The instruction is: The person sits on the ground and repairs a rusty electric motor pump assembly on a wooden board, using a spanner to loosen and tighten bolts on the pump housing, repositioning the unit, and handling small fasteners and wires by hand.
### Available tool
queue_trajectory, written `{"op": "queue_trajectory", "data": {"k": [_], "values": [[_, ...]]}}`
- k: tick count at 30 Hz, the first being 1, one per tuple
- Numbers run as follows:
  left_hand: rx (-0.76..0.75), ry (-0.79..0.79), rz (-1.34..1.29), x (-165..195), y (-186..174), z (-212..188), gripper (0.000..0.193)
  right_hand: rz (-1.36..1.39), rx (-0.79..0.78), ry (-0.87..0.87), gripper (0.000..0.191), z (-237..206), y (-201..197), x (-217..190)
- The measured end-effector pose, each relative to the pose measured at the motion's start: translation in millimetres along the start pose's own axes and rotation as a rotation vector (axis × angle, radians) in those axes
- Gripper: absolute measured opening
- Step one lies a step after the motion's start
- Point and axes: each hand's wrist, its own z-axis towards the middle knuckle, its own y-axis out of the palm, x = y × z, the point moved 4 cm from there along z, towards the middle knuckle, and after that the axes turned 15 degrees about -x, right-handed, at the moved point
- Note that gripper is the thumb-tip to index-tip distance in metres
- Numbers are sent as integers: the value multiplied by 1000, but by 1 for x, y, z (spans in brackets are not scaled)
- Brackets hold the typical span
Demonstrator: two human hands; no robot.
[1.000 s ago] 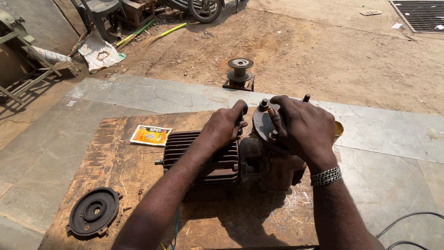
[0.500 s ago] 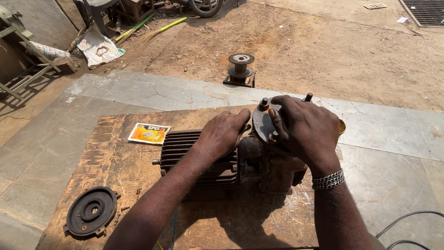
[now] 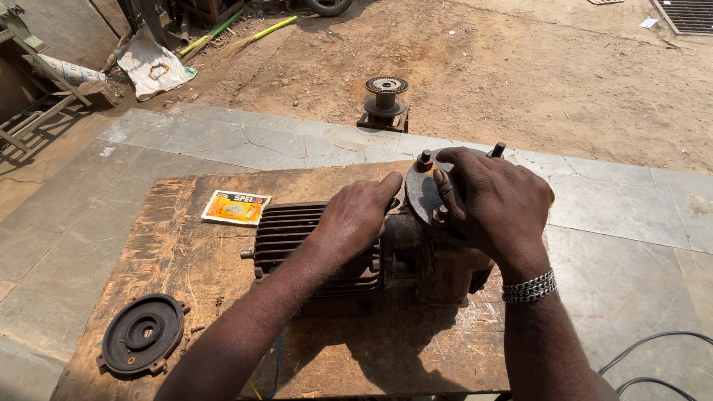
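presently, item one: our left hand [image 3: 356,215] rests flat and spread on the ribbed body of a rusty electric motor [image 3: 312,241], fingers wide, pressing down rather than gripping. the motor lies on its side near the middle of a worn wooden board [image 3: 171,252].

item two: our right hand [image 3: 494,200] is cupped over a round metal end plate [image 3: 422,194] at the motor's right end, fingers curled round its rim, holding it; a chain bracelet [image 3: 529,287] sits at the wrist. several studs [image 3: 424,159] stand up through the plate. we cannot tell whether the plate is seated tight or loose on the housing.

item three, progress as we judge it: one black round cover [image 3: 141,344] already lies off, flat at the board's near left corner, well apart from the motor, so the work looks partly done at one end; at the right end, the plate is on its studs and in hand, so that end looks unfinished.

item four, packages: a small flat sachet [image 3: 236,207], rectangular, yellow and orange with a dark band, lies on the board just left of the motor's fins. a white sack [image 3: 152,67] lies crumpled on the dirt at far left.

item five: a small spool-shaped part [image 3: 385,100] stands on the paving beyond the board. a dark cable [image 3: 653,356] trails at the lower right.
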Motion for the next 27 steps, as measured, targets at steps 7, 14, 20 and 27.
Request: {"op": "queue_trajectory", "data": {"k": [7, 14, 20, 27], "values": [[109, 34, 150, 2, 13, -8, 25, -6, -13, 0, 25, 0, 0, -1], [217, 132, 14, -8, -3, -10, 23, 12, -3, -10, 26, 1, -2, -1], [247, 147, 114, -2, -7, -12, 21, 18, -13, -16, 27, 1, 1, 2], [219, 180, 122, 0, -4, -6, 14, 19, 6, -35, 28, 2, 4, 3]]}}
